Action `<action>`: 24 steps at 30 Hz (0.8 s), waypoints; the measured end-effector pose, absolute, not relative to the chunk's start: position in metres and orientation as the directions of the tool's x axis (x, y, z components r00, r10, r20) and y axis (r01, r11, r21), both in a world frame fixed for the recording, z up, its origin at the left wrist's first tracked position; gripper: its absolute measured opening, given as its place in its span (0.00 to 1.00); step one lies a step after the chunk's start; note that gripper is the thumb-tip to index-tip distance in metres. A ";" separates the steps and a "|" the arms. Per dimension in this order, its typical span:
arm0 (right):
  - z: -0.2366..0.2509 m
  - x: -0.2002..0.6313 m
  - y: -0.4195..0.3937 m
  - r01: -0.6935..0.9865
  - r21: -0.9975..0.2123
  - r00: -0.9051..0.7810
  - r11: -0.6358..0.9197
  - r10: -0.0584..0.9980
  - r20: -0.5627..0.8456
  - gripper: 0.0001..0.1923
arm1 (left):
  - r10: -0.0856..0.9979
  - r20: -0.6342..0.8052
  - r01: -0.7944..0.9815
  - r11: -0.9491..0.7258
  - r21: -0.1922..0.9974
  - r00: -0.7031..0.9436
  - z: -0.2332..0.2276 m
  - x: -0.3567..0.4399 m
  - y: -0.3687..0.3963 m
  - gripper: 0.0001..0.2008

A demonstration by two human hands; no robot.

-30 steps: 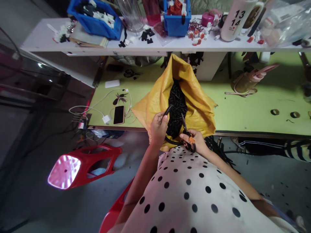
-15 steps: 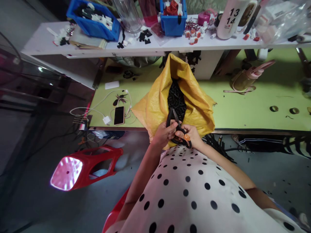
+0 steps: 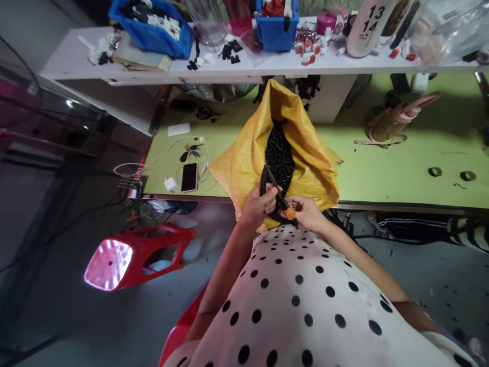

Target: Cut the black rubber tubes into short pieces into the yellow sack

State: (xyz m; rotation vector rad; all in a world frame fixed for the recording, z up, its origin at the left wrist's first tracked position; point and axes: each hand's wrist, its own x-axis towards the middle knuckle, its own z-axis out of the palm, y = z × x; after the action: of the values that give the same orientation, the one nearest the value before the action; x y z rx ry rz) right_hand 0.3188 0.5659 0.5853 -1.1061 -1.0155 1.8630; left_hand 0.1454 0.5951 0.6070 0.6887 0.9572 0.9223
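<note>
My left hand [image 3: 260, 205] is closed around a black corrugated tube [image 3: 263, 181], whose bent upper end stands out above the fingers. My right hand [image 3: 307, 213] grips scissors [image 3: 290, 213] by their dark handles, where something orange shows. The blades point up and left, close beside the tube; whether they touch it I cannot tell. Both hands are at the near edge of an open yellow woven sack [image 3: 244, 153]. Inside the sack lie many short black pieces [image 3: 279, 153]. Part of the tube below the left hand is hidden.
Left of the sack, a phone [image 3: 189, 177], keys [image 3: 191, 152] and a white cable lie on the green table [image 3: 397, 178]. A strapped bottle [image 3: 385, 125] stands at right. Blue bins [image 3: 278, 33] sit on the white shelf [image 3: 244, 73]. A red stool [image 3: 164, 250] stands at lower left.
The view has shifted a little. My right hand has turned the scissors, so the handle loops show less. My left hand keeps hold of the tube.
</note>
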 end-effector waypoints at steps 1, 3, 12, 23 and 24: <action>0.584 0.320 0.565 -0.230 -0.881 -0.317 -0.414 0.887 -0.334 0.26 | 0.903 -0.357 -0.341 0.422 0.840 0.238 0.608 0.148 0.595 0.31; 0.584 0.325 0.564 -0.285 -0.872 -0.223 -0.397 0.913 -0.343 0.28 | 0.941 -0.309 -0.330 0.337 0.882 0.136 0.609 0.153 0.597 0.29; 0.579 0.349 0.559 0.022 -0.928 -0.204 -0.372 0.907 -0.369 0.32 | 0.999 -0.044 0.255 0.043 0.966 -0.004 0.596 0.133 0.604 0.08; 0.572 0.341 0.555 0.127 -0.922 -0.259 -0.366 0.885 -0.387 0.33 | 0.979 -0.196 0.290 0.205 0.935 -0.060 0.594 0.134 0.601 0.06; 0.573 0.341 0.555 0.120 -0.921 -0.266 -0.372 0.881 -0.391 0.33 | 0.970 -0.230 0.240 0.241 0.941 -0.074 0.593 0.134 0.602 0.07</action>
State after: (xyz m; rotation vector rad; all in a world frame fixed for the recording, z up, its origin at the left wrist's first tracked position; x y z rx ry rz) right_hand 0.3405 0.5554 0.5731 -1.4015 -1.2617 1.6966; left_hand 0.1339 0.6018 0.5931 1.1805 1.5272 0.9318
